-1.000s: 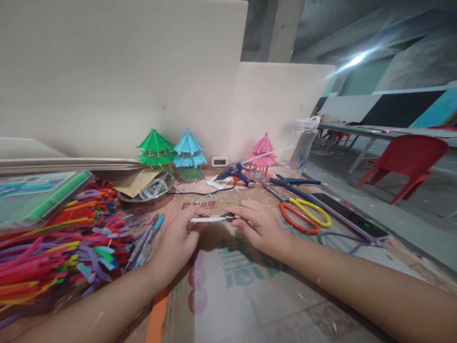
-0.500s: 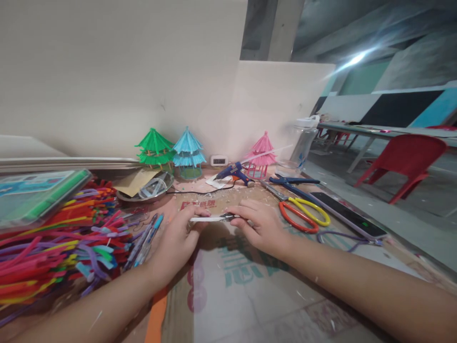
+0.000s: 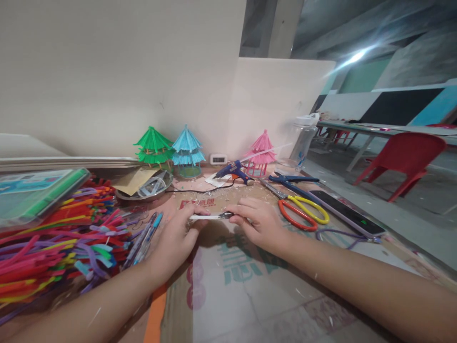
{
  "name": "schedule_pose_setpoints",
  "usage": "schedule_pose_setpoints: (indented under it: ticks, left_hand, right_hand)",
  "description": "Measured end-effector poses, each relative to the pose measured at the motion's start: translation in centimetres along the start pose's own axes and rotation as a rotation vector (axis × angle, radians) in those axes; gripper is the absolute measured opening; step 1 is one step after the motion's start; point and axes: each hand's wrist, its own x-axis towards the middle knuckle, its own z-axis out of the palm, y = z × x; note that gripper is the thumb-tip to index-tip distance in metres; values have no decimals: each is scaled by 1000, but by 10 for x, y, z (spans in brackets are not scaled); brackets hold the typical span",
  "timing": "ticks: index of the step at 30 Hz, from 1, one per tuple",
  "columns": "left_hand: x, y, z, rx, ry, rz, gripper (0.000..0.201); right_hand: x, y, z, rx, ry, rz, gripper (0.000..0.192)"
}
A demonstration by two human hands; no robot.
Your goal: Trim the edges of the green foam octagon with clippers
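The left hand (image 3: pixel 182 228) is pinched on one end of a thin white strip (image 3: pixel 205 217). The right hand (image 3: pixel 255 221) is pinched on a small dark piece (image 3: pixel 225 216) at the strip's other end, too small to tell what it is. The hands do not touch each other, and the strip sits in the gap between them.

If the left fingers squeeze too loosely, the strip could slip out. If the two hands push unevenly, it might bend in the middle. If the right hand twists too hard, the dark piece could pop away.

Far left of the hands are a plastic box (image 3: pixel 39 193) and a heap of fuzzy sticks (image 3: pixel 35 257). Some pens (image 3: pixel 146 238) lie just beside the left hand, so a bump could roll them. A metal dish (image 3: pixel 123 195) sits past them. Beyond the hands stand a green house (image 3: pixel 153 140) and a blue house (image 3: pixel 187 145), then a glue gun (image 3: pixel 232 170), maybe hot, in the way of reaching forward, and a pink house (image 3: pixel 264 143). Right of the right hand lie scissors (image 3: pixel 298 216), pliers (image 3: pixel 296 178) and a phone (image 3: pixel 346 214), so swinging that way could knock them.
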Motion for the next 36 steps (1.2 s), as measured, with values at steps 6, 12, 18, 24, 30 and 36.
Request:
schedule_pose_setpoints:
  ticks: [6,12,18,24,30,36]
  left_hand:
    - [1,0,0,10,0,-13,14]
    - [1,-2,1,-3,4,-24,14]
    - [1,2,0,7,-23,33,15]
    - [-1,1,1,15,-22,51,19]
    - [-1,3,1,-4,-8,51,19]
    - [-1,5,1,3,-9,43,19]
  right_hand:
    - [-1,1,2,61,27,65,34]
    - [-2,1,4,78,53,115,33]
    - [-1,-2,2,46,25,33,32]
    - [-2,-3,0,-5,-21,0,33]
    - [-1,-4,-1,-14,-42,4,36]
    - [0,-5,-2,-13,-47,1,37]
